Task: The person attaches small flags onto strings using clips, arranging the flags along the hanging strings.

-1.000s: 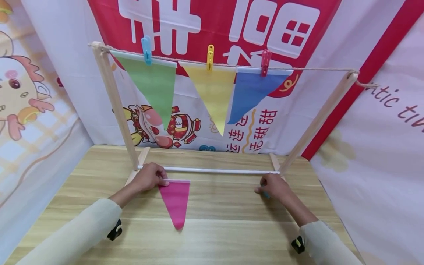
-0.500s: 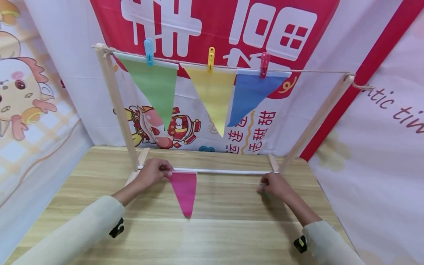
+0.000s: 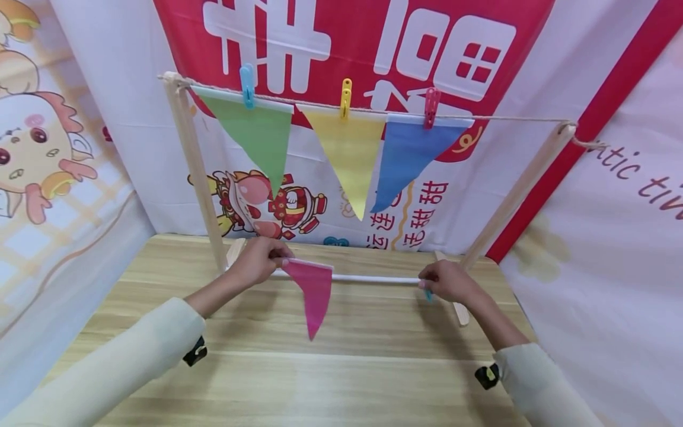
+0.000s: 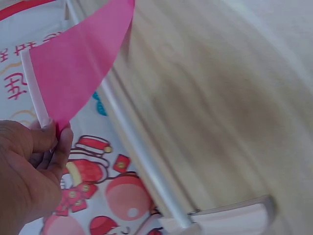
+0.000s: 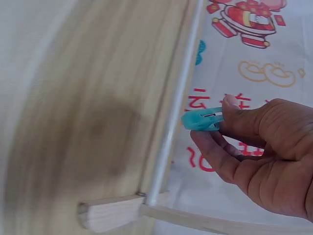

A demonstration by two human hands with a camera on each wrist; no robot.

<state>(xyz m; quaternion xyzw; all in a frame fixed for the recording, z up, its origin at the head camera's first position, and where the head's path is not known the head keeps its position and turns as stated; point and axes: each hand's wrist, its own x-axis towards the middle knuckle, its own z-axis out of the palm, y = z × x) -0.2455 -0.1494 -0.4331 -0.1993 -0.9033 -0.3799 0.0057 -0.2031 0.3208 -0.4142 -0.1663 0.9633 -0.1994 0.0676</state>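
Observation:
My left hand (image 3: 261,260) pinches a pink triangular pennant (image 3: 313,290) by one end of its white top strip; its point hangs down over the table. In the left wrist view thumb and fingers close on the corner of the pennant (image 4: 73,63). A teal clothespin (image 5: 203,119) sits between the thumb and fingers of my right hand (image 3: 447,281), near the right post. Above, a string (image 3: 507,118) carries a green pennant (image 3: 256,133) with a blue clothespin (image 3: 247,86), a yellow pennant (image 3: 347,151) with a yellow clothespin (image 3: 345,99), and a blue pennant (image 3: 408,154) with a red clothespin (image 3: 431,108).
Two wooden posts, the left post (image 3: 194,172) and the right post (image 3: 520,193), hold the string. A white rod (image 3: 373,279) joins them low over the wooden table (image 3: 331,379). Printed cloth (image 3: 128,77) hangs behind and at both sides.
My left hand has lifted the pink pennant up and to the right, off the tabletop, and the pennant now bends as it hangs. My right hand has risen slightly with the clothespin.

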